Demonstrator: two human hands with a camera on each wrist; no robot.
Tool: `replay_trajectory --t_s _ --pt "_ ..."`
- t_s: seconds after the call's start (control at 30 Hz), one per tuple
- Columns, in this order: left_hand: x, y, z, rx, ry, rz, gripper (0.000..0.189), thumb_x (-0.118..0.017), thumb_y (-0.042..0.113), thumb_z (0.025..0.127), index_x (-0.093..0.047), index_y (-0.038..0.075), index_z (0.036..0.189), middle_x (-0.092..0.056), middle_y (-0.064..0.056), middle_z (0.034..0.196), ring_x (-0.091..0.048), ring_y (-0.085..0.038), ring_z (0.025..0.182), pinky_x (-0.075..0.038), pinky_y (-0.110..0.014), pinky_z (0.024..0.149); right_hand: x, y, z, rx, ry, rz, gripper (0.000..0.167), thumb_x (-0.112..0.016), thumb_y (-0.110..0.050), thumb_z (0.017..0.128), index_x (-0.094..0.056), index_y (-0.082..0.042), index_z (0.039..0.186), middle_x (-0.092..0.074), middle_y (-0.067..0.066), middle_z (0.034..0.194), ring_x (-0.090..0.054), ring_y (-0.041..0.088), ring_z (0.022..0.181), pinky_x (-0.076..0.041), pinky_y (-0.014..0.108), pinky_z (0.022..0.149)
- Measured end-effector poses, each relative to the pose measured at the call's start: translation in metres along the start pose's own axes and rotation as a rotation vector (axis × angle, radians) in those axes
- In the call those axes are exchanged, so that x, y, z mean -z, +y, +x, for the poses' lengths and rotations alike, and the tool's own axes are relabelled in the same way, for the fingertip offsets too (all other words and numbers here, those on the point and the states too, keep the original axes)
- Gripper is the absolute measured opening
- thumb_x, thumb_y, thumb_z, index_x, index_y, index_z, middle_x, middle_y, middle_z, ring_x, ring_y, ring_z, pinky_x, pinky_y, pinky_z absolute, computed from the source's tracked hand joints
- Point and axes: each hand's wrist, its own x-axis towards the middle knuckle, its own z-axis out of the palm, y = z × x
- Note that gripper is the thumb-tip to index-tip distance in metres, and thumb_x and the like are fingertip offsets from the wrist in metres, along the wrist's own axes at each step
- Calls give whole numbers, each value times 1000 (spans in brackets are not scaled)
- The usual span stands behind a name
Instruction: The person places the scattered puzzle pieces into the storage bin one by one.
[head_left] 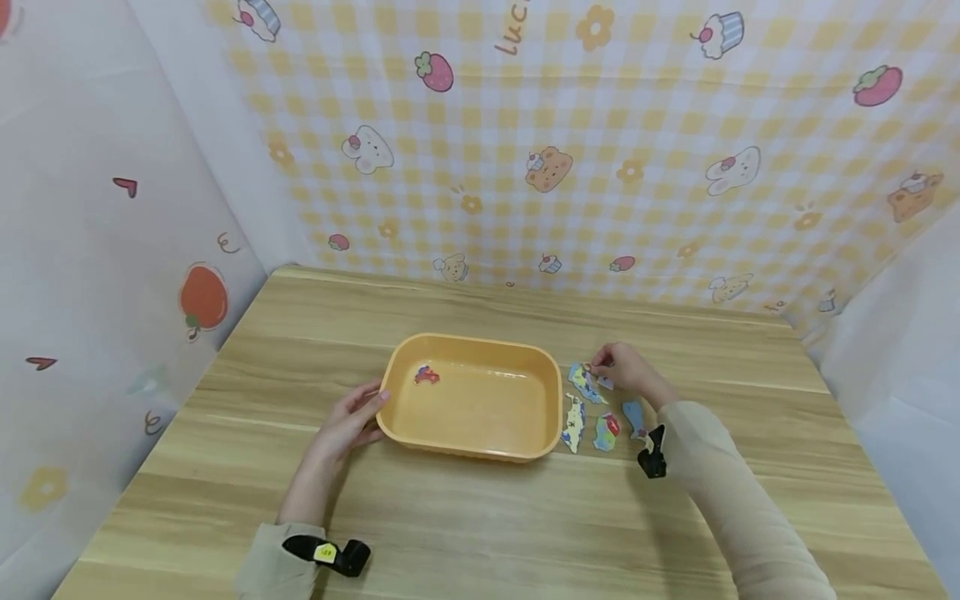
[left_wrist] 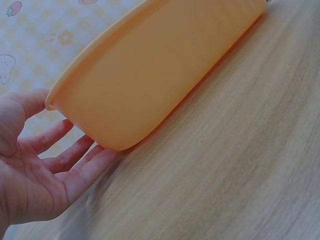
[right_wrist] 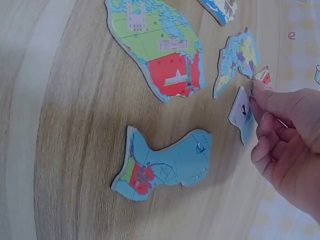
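A yellow plastic basin (head_left: 468, 408) stands on the table. My left hand (head_left: 351, 421) holds its left end, thumb over the rim and fingers against the outer wall, as the left wrist view shows beside the basin's wall (left_wrist: 130, 90). One red and blue puzzle piece (head_left: 427, 376) lies inside. Right of the basin, my right hand (head_left: 626, 367) pinches a small red and white puzzle piece (right_wrist: 263, 75) between thumb and forefinger. Close under these fingers are a pale piece (right_wrist: 241, 111) and a blue-yellow map piece (right_wrist: 239, 55).
More map puzzle pieces lie near the basin's right end: a long yellowish one (head_left: 573, 423), a green and red one (head_left: 607, 432) and a blue one (right_wrist: 170, 162). The wooden table (head_left: 480, 525) meets a checked cloth backdrop (head_left: 480, 200) behind.
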Motion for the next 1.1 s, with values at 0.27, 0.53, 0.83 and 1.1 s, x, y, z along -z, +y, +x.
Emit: replay_trajectory --t_s 0.27,0.53,0.83,1.1 --pt "0 2 -2 -2 3 -5 63 -52 36 92 -28 5 142 -35 -23 141 -59 -11 98 -55 -26 81 10 -5 -2 -12 -5 -3 11 -58 -5 86 -61 6 90 -62 16 85 -54 20 76 -46 23 65" --pt "0 0 -2 -13 2 0 62 -52 37 92 -30 5 141 -36 -23 140 -58 -11 98 -54 -27 82 24 -15 -1 20 -38 34 14 -57 -5 87 -61 7 92 -63 17 85 -53 14 71 -44 19 59" --pt "-1 1 0 -20 9 -4 61 -52 35 92 -31 5 140 -37 -23 140 -58 -13 99 -54 -28 82 31 -30 -1 40 -65 127 19 -57 -8 89 -60 9 96 -63 26 90 -61 29 78 -54 42 75" --pt "-1 1 -2 -14 10 -1 60 -51 35 92 -31 6 141 -37 -22 140 -59 -11 97 -55 -27 81 29 -55 -1 41 -79 106 23 -57 -16 90 -61 3 101 -64 24 98 -60 35 90 -53 42 78"
